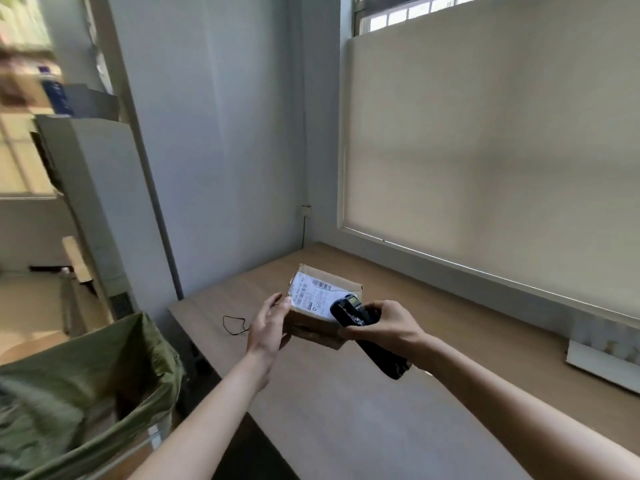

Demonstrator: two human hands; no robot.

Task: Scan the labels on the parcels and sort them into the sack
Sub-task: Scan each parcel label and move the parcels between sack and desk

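While the left hand (268, 325) holds the left side of the small brown parcel (320, 308) with its fingers bent around it, the right hand (388, 325) grips a black scanner (363, 336) that lies over the parcel's right end. The white label (317, 296) faces up. The parcel is up above the wooden table (346, 410), a little in from its left edge. There is lots of bare table near and to the right. The green sack (79, 393) gapes open just left of the table. A thin black cord (233, 323) lies by the left edge.
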